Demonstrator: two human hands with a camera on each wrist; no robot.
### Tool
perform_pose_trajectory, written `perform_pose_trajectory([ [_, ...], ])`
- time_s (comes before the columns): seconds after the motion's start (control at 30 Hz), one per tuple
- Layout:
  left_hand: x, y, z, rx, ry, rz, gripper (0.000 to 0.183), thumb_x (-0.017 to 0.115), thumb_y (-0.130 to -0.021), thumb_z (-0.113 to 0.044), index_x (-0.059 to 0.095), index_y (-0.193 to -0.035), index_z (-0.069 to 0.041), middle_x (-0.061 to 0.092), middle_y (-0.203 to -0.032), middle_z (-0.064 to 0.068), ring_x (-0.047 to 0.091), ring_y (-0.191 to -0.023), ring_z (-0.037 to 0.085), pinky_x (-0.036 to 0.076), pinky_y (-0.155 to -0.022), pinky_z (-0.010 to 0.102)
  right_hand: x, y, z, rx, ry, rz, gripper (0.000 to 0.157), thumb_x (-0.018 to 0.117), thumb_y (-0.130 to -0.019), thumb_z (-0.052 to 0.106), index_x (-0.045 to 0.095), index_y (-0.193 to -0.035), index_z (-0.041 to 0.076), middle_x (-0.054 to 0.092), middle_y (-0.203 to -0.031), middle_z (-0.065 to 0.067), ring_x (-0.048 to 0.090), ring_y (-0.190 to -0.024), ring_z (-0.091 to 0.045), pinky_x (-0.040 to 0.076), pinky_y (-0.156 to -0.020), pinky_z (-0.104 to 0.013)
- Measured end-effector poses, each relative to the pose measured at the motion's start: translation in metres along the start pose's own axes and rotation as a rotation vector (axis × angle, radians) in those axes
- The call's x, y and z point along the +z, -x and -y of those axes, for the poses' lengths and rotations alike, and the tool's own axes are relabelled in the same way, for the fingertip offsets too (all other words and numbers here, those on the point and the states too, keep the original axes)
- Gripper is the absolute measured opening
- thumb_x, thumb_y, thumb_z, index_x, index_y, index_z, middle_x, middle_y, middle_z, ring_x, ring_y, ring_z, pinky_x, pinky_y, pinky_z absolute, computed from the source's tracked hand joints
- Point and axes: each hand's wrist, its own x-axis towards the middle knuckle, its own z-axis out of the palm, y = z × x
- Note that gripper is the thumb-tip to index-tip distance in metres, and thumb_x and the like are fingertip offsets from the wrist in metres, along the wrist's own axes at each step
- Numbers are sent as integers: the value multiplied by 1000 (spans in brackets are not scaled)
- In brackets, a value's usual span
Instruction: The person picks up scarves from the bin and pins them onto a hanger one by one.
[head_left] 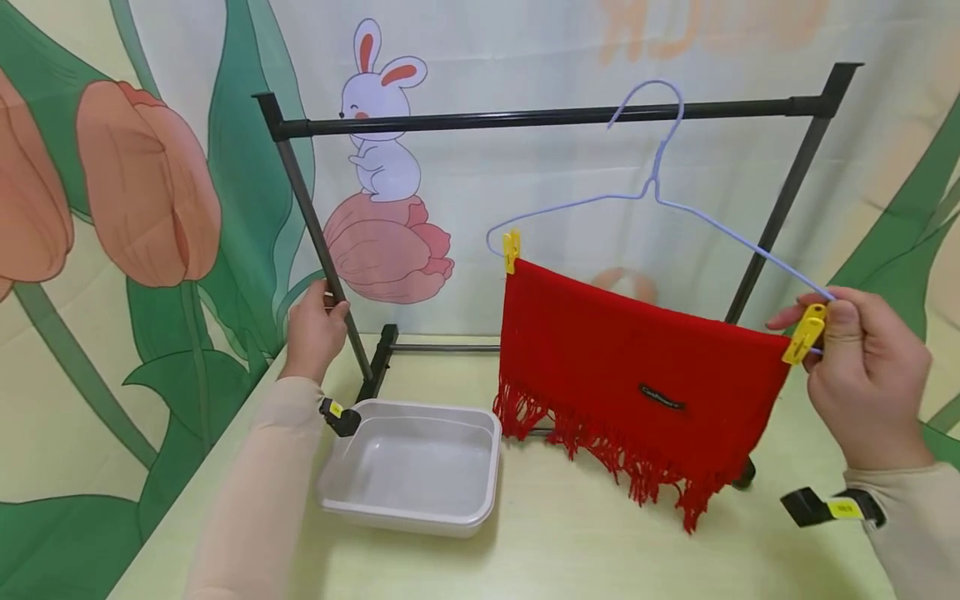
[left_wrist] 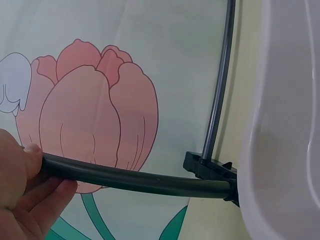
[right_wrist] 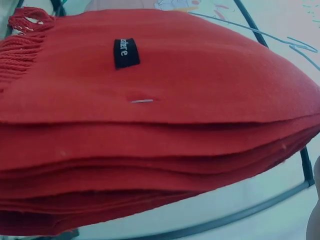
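My left hand (head_left: 315,333) grips the left upright post (head_left: 306,196) of a black garment rack. In the left wrist view, the thumb and fingers wrap that post (left_wrist: 135,180). At the right, my right hand (head_left: 870,371) pinches the lower right corner of a lilac wire hanger (head_left: 720,221), beside a yellow clothespin (head_left: 807,335). A folded red fringed scarf (head_left: 637,358) hangs from the hanger, tilted down to the right. Another yellow clothespin (head_left: 512,252) fastens its left corner. The hanger's hook overlaps the top bar (head_left: 465,122); I cannot tell whether it bears on it.
A white plastic basin (head_left: 420,462) stands on the pale table (head_left: 570,542), close to the rack's left foot (head_left: 378,362). Behind the rack hangs a cloth backdrop printed with tulips and a rabbit (head_left: 382,125). Several scarf layers (right_wrist: 150,145) fill the right wrist view.
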Motion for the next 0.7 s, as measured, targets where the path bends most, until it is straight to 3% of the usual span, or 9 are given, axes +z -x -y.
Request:
perform_pose_trajectory([
  [0.27,1,1,5,0,-9,-14,35,54,-113,-13,52,-146,0,68,-127,27,70,-115,44,59,-101,60,41,-39,14,89,-82,3,36,47,-116,22,69,-120,-6,75,-94,20,70,-81,-1,55,-72,-9],
  [0.4,2,2,7,0,-7,-20,34,54,-113,-13,52,-145,0,68,-127,27,70,-114,44,59,-101,59,61,-52,14,75,-101,29,34,48,-116,22,68,-121,-5,74,-94,19,70,-82,-2,57,-76,-9],
  [0.6,2,2,4,-11,-2,-22,34,55,-113,-14,52,-145,-2,68,-128,26,70,-117,44,59,-102,60,90,-54,8,-15,-96,46,35,48,-116,19,66,-119,-10,70,-94,26,69,-83,1,55,-79,-7],
  [0.7,1,2,1,-11,-5,-12,34,55,-113,-14,52,-145,-2,68,-130,26,70,-118,44,58,-103,60,99,-47,5,-12,-69,50,37,47,-116,22,67,-119,-8,71,-96,21,68,-83,4,54,-80,-6],
])
